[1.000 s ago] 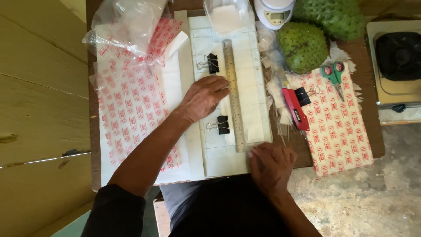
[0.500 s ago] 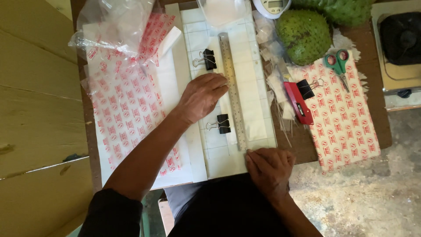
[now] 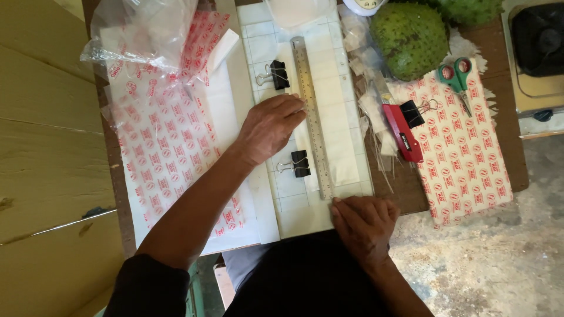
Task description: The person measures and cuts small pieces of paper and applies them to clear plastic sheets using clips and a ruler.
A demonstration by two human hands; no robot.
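My left hand [image 3: 271,124] lies flat, fingers pressing on a long steel ruler [image 3: 309,88] that runs lengthwise down a white gridded cutting mat [image 3: 338,56]. A thin clear sheet [image 3: 339,152] lies under the ruler, held by two black binder clips, one far [image 3: 277,75] and one near [image 3: 300,164]. My right hand [image 3: 364,226] is curled at the ruler's near end, fingertips down on the mat edge. Whether it holds anything is hidden.
A red utility knife [image 3: 403,133] with a black clip [image 3: 415,113] lies right of the mat, beside green scissors [image 3: 456,76] on a stack of red-printed bags [image 3: 467,158]. More printed bags [image 3: 167,141] lie left. A green spiky fruit [image 3: 409,38] and a stove [image 3: 537,44] sit farther back.
Both hands stay where they were on the ruler and at its near end. Only the camera view has shifted slightly.
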